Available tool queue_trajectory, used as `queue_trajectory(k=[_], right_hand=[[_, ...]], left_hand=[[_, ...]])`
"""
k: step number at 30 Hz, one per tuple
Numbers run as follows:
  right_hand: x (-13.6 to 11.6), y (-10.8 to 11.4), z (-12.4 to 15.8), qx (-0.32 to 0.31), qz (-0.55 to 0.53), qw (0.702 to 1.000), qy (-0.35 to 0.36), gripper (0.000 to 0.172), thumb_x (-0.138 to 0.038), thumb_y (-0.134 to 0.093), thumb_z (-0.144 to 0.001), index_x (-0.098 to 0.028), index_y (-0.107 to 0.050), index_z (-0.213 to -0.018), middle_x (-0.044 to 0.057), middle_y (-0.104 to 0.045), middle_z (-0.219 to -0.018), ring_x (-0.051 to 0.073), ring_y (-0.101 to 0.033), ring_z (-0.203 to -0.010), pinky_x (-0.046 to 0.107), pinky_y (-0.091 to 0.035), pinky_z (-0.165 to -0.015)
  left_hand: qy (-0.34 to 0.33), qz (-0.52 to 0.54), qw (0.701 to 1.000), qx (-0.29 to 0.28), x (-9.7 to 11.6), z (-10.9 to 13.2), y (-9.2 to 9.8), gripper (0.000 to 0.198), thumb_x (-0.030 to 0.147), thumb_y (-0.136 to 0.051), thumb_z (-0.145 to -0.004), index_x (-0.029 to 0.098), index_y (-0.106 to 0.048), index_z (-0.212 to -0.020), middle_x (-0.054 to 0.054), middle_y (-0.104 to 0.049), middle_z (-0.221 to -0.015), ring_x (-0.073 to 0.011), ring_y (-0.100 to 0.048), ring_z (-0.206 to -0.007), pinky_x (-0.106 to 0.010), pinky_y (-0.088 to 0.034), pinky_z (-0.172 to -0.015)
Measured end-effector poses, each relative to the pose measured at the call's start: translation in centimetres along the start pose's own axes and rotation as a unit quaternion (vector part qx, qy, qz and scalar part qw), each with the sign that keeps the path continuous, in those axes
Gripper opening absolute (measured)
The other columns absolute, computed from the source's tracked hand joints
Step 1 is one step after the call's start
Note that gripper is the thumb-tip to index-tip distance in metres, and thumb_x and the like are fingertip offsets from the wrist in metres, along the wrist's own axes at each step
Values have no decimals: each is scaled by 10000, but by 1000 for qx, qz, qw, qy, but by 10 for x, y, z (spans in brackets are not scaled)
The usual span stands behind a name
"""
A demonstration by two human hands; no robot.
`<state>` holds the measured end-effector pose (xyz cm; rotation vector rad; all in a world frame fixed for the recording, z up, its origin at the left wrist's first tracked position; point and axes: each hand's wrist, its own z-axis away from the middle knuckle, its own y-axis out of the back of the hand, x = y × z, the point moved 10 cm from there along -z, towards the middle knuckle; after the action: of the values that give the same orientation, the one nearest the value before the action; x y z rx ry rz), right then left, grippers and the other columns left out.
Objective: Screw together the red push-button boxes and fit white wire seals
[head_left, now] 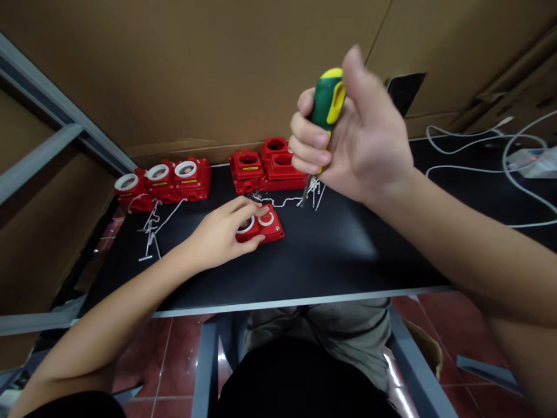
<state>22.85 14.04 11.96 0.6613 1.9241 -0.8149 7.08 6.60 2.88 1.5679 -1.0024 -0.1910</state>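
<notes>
Head view, the only one. The right grip (348,139) was closed round a screwdriver (327,103) with a green-and-yellow handle. Fingers wrapped the handle and the thumb stuck up free beside the cap. The tool was held up off the black surface (339,255), shaft pointing down and slightly left. The tip showed just under the fingers, blurred, over a small heap of screws (315,196); contact could not be told.

The left grip (220,232) lay palm down on a red switch housing (272,227). Fingers curled over its top, thumb at the near edge, holding it flat on the surface. Two white rings showed on its face, one partly hidden by the fingers.

Key relation: the housing sat below and left of the right grip, nearer the person's body than the tip and apart from it. Its long axis ran left-right, across the screwdriver's line. Only the left grip touched it.

The right forearm came in from lower right, wrist bent, palm toward the camera. The left forearm came in from lower left, low over the surface.

- Far beyond the left grip, to its left: a row of three ringed housings (163,177).
- Between the two grips, further back: a cluster of plain red housings (265,162).
- Just left of the left grip: loose wire bits (150,232).
- Right of the right grip: white cables (470,151).
- Behind everything: a cardboard wall (195,69).
</notes>
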Motion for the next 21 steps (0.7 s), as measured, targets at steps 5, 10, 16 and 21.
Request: queue_trajectory(k=[5, 10, 16, 21], right_hand=[[4, -38, 0, -21, -24, 998, -48, 805, -805, -482, -1189, -251, -442, -606, -61, -259, -489, 115, -236, -424, 312, -198, -392], [20, -58, 14, -75, -19, 994, -75, 872, -902, -451, -1145, -250, -421, -567, -75, -202, -450, 97, -192, -377, 306, -175, -388], [36, -53, 11, -75, -26, 995, -58, 845, -790, -315, -1230, -245, -430, -594, -80, -198, -470, 89, -173, -394, 286, -168, -404], [52, -52, 9, -90, -52, 994, -29, 863, -1017, -566, -1015, -257, -406, -638, -97, -199, -488, 81, -144, -413, 286, -142, -392]], left_hand=[[-5, 0, 1000, 7, 1, 1, 0, 319, 364, -751, -1114, 198, -746, -1386, -160, -790, -1436, -305, -826, -1315, -463, -688, -1171], [7, -12, 1000, 6, -1, 1, -1, 340, 375, -751, -1100, 196, -746, -1388, -151, -790, -1407, -310, -822, -1270, -467, -683, -1162], [10, -26, 1000, -4, 1, 0, -1, 353, 400, -700, -1119, 164, -744, -1379, -159, -783, -1387, -302, -807, -1192, -463, -670, -1135], [23, -30, 999, -13, 0, -2, -1, 356, 416, -694, -1115, 187, -739, -1384, -134, -777, -1371, -283, -793, -1146, -439, -664, -1118]])
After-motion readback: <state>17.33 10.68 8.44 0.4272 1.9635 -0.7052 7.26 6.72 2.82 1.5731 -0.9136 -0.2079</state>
